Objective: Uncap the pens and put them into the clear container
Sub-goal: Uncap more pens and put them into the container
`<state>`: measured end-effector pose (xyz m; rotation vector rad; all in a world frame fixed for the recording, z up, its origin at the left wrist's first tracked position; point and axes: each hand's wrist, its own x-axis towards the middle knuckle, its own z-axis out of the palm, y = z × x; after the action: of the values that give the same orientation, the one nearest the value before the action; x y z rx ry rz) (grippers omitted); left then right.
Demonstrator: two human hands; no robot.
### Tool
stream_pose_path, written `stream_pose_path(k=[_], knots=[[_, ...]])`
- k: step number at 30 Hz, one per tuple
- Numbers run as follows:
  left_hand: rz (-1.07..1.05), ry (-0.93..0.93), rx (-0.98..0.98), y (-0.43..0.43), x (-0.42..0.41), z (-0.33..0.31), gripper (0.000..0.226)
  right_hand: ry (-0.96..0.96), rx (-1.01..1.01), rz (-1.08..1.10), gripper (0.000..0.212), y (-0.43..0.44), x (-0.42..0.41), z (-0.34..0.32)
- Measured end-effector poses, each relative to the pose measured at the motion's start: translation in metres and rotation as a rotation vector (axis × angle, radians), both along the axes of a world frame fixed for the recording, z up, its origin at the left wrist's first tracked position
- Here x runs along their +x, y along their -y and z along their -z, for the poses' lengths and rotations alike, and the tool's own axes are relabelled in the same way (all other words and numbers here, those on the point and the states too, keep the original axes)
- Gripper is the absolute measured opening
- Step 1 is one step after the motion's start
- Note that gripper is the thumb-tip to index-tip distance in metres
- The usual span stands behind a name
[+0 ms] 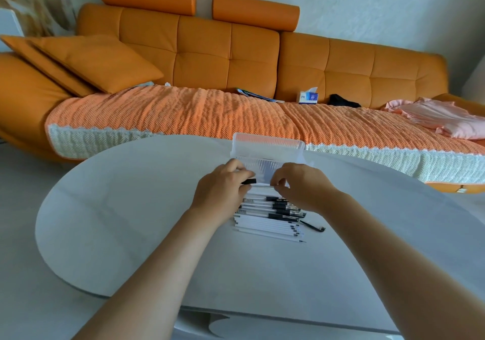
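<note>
A clear ribbed plastic container (pixel 267 147) stands open at the far side of the white table (pixel 131 208), its lid raised behind it. A pile of white pens with black grips and caps (pixel 270 211) lies just in front of it. My left hand (pixel 223 187) pinches a black cap end (pixel 248 181) of one pen. My right hand (pixel 301 185) grips the same pen's white barrel at the other end. Both hands hover over the pile, just before the container. A loose black cap (pixel 313 226) lies to the right of the pile.
An orange sofa (pixel 199 59) with a knitted orange throw runs along the far side of the table. On it lie cushions (pixel 86 61), a tissue box (pixel 309 96), papers, a dark item and pink cloth (pixel 441 119).
</note>
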<state>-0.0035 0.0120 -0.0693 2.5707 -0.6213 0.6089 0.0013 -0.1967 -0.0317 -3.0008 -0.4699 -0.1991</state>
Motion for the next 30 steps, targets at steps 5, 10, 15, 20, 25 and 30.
stream_pose_path(k=[5, 10, 15, 20, 25, 30], knots=[[0.046, -0.022, 0.031, 0.01, -0.009, -0.003, 0.017, 0.025, 0.154, 0.027, 0.012, 0.016, -0.034, 0.001], [0.112, -0.05, 0.029, 0.021, -0.02, -0.003, 0.016, -0.068, 0.295, 0.05, 0.016, 0.029, -0.049, 0.008], [0.129, -0.072, 0.03, 0.034, -0.031, -0.001, 0.015, -0.183, 0.356, 0.022, 0.029, 0.036, -0.061, 0.01], [0.046, -0.136, -0.024, 0.039, -0.033, -0.005, 0.027, -0.198, 0.396, 0.093, 0.032, 0.057, -0.063, 0.011], [-0.009, -0.177, 0.015, 0.037, -0.026, -0.006, 0.021, -0.158, 0.459, 0.187, 0.035, 0.078, -0.061, 0.01], [-0.001, -0.225, 0.011, 0.045, -0.027, -0.007, 0.021, -0.139, 0.479, 0.225, 0.034, 0.085, -0.062, 0.01]])
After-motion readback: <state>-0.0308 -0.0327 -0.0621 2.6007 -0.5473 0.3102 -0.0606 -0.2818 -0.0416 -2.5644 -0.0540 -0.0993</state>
